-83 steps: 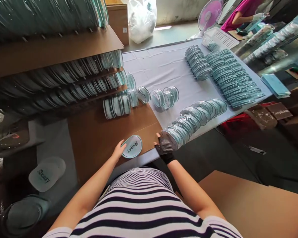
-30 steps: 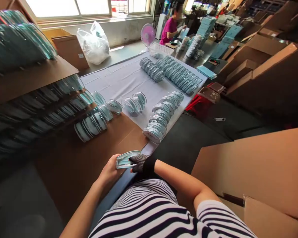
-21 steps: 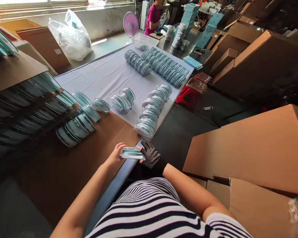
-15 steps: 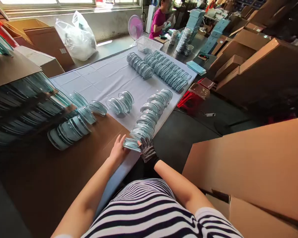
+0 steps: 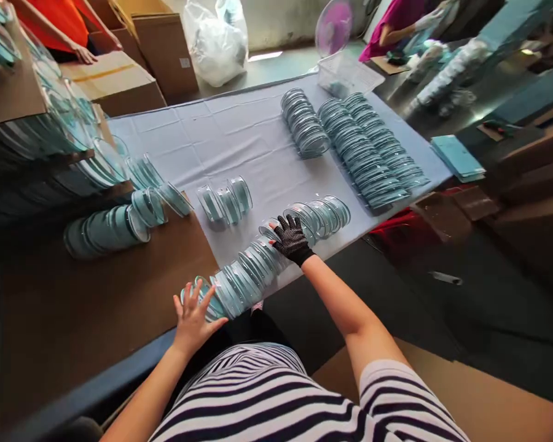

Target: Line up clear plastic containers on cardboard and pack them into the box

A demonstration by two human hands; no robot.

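Note:
A long row of round glass lids (image 5: 242, 279) with thin rims lies along the near edge of the cloth-covered table (image 5: 253, 132), the lids leaning on one another. My left hand (image 5: 194, 322) is bare, its fingers spread against the lids at the row's near left end. In a dark dotted fingerless glove, my right hand (image 5: 291, 238) lies over the middle of the same row, fingers stretched out. What its fingertips press on is partly hidden. Beyond the row stands a small group of lids (image 5: 225, 199).
Three long rows of lids (image 5: 366, 153) lie at the far right. On the left, lids fill a cardboard-layered stack (image 5: 55, 132), with more (image 5: 105, 230) on a brown board (image 5: 133, 294). Behind are a white basket (image 5: 348, 73), a person in orange (image 5: 50, 24) and one in magenta (image 5: 396, 27).
My view has turned right-to-left across the table. My hands, close together around a lid at the near end before, are now apart: the right farther along the row, the left at its near end.

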